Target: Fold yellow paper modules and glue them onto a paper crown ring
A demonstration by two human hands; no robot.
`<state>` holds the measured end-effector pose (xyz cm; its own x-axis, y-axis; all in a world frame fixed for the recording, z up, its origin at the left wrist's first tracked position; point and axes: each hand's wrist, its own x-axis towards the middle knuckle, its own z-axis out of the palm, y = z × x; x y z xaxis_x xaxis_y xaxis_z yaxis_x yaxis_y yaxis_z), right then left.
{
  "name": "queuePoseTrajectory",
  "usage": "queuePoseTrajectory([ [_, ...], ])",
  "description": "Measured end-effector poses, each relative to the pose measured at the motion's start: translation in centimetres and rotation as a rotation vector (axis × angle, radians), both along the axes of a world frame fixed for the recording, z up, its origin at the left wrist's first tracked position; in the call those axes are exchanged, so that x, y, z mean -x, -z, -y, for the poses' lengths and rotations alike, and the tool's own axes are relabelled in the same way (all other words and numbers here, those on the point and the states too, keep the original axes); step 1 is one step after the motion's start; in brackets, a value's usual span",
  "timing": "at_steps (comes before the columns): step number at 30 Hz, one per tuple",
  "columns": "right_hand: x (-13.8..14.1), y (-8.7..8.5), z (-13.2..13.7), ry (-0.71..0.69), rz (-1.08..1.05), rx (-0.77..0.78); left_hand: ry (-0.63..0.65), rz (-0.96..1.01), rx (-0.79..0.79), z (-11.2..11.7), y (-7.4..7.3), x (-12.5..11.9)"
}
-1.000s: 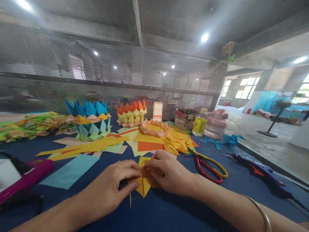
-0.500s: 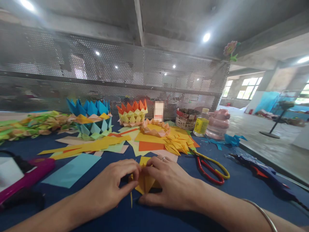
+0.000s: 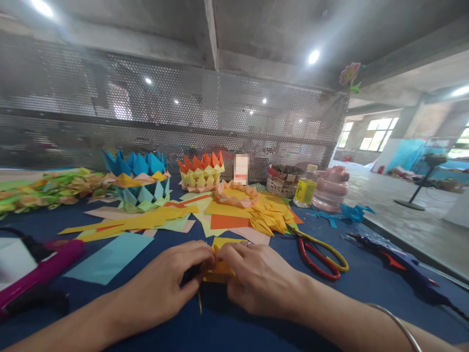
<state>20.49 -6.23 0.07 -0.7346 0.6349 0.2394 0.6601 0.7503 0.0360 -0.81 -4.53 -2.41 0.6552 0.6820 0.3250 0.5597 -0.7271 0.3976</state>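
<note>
Between my two hands, at the front middle of the table, is a small yellow paper piece (image 3: 219, 275), now folded into a low, narrow shape. My left hand (image 3: 174, 274) is closed on its left end, thumb below and fingers above. From the right, my right hand (image 3: 258, 274) presses on the same paper with bent fingers, a ring showing on one. A thin yellow sliver (image 3: 200, 303) sticks out below my left fingers; its kind is unclear. Behind my fingertips lies another flat yellow paper (image 3: 229, 241). Part of the folded piece is hidden by my fingers.
Scissors (image 3: 322, 256) with red and yellow handles lie to the right, beside a blue glue gun (image 3: 399, 264). Folded-paper rings (image 3: 138, 188), loose sheets (image 3: 106, 256), a bottle (image 3: 305, 188) and a pink jug (image 3: 331, 188) stand or lie farther back. A magenta tool (image 3: 47, 269) is at left.
The yellow paper's near flap has been folded up, so the piece is shorter. My right thumb has drawn in from the table to the paper. My left hand stays nearly in place.
</note>
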Motion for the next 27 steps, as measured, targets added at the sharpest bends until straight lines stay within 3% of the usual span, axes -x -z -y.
queuePoseTrajectory([
  [12, -0.8, 0.4, -0.8, -0.01, 0.026, -0.016, 0.049, 0.064, -0.179, -0.4, 0.8, 0.1],
  [19, -1.6, 1.1, -1.9, -0.118, -0.087, 0.014, 0.064, 0.114, -0.168, -0.1, 0.6, -0.1],
  [23, -2.2, 1.1, -3.0, -0.242, -0.182, 0.024, 0.062, 0.115, -0.103, -0.7, 0.7, 0.2],
  [27, -2.7, 1.3, -4.1, -0.364, -0.246, -0.008, 0.077, 0.089, -0.146, -1.0, 1.0, 0.3],
])
